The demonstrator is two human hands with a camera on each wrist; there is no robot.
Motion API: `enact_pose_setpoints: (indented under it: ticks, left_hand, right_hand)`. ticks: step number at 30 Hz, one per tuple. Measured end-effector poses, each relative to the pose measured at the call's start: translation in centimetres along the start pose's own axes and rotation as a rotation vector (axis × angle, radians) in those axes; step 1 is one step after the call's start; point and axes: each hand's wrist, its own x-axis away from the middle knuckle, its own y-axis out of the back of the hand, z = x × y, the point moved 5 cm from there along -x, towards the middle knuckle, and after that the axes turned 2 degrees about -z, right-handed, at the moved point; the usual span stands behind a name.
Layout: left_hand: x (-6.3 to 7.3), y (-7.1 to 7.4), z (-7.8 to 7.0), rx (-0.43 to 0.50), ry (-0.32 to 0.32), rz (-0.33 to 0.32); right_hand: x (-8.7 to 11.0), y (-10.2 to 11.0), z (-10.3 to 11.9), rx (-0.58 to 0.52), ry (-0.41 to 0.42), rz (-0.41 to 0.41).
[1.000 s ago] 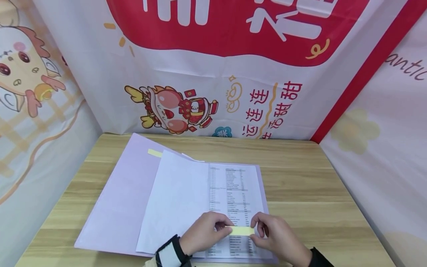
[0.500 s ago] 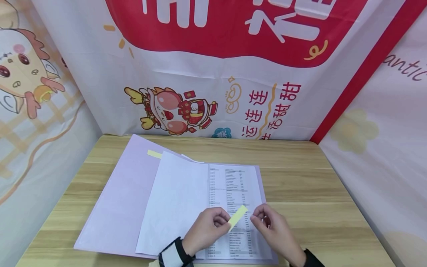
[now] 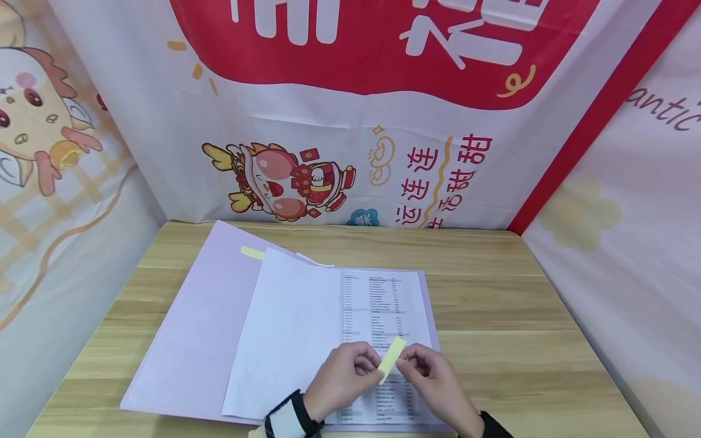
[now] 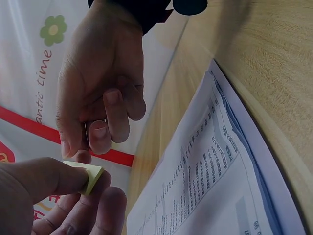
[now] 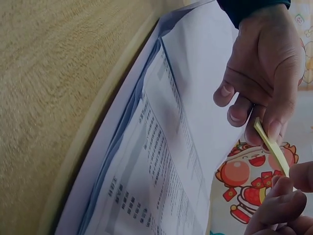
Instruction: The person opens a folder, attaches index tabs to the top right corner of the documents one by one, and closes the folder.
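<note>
A narrow yellow sticky note point(image 3: 392, 359) stands at a slant above the printed page point(image 3: 383, 292) of an opened lilac folder point(image 3: 181, 340). My left hand point(image 3: 345, 376) pinches its lower left end between thumb and forefinger. In the left wrist view the sticky note point(image 4: 94, 179) looks bent near the thumb. My right hand point(image 3: 435, 383) has thumb and forefinger closed at the other end, and in the right wrist view the sticky note point(image 5: 274, 147) runs from one hand's fingertips to the other's. The remaining fingers of both hands are curled.
A blank white sheet point(image 3: 290, 328) is turned over to the left inside the folder. Another yellow strip point(image 3: 252, 252) lies on the folder's cover near its top. Wooden table point(image 3: 493, 292) surrounds the folder, with printed cloth point(image 3: 306, 109) hanging behind and at both sides.
The sticky note went from lying level between both hands to standing at a slant in the left hand. The right hand let go, drew back, then came left to its edge again.
</note>
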Motion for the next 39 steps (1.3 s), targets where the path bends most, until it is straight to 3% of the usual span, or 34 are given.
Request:
enact_pose_setpoints:
  ticks: [9, 19, 25, 30, 35, 39]
  left_hand:
    - [0.2, -0.6, 0.4, -0.013, -0.010, 0.032]
    - [0.1, 1.5, 0.5, -0.060, -0.050, -0.046]
    - [-0.1, 2.2, 0.1, -0.022, -0.046, -0.071]
    - [-0.1, 2.1, 0.0, 0.034, -0.039, -0.047]
    - [0.2, 1.9, -0.2, 0.052, -0.074, -0.005]
    - [0.3, 1.7, -0.2, 0.035, -0.122, 0.009]
  right_hand:
    - [-0.2, -0.6, -0.2, -0.016, -0.027, -0.026]
    - [-0.1, 0.4, 0.1, -0.045, -0.033, -0.084]
    - [-0.2, 0.5, 0.5, -0.003, 0.017, -0.023]
    - [-0.2, 0.5, 0.8, 0.056, 0.073, 0.067]
    - [-0.1, 0.3, 0.9, 0.101, 0.127, 0.152]
    - [-0.1, 0.2, 1.4, 0.115, 0.190, 0.173]
